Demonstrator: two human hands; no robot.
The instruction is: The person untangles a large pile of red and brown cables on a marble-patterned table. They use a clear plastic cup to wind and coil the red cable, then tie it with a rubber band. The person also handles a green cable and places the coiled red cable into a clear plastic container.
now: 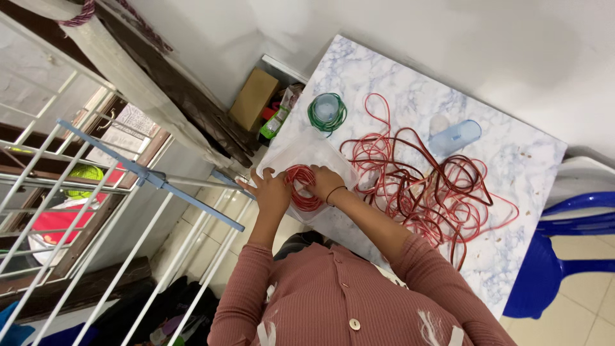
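Observation:
My left hand point(272, 192) and my right hand point(323, 182) both grip a small coil of red wire point(300, 191) at the near-left edge of a marble-patterned table point(512, 166). The coil lies on a clear plastic bag point(307, 150). From the coil, the wire runs right into a large loose tangle of red wire point(423, 186) spread over the middle of the table. A black band sits on my right wrist. I wear a pink ribbed buttoned top.
A green wire coil point(327, 112) lies around a clear round container beyond the bag. A blue translucent cup point(456, 137) lies on its side farther right. A blue plastic chair point(570, 237) stands at the right, a white drying rack point(128, 211) at the left, a cardboard box point(254, 99) on the floor.

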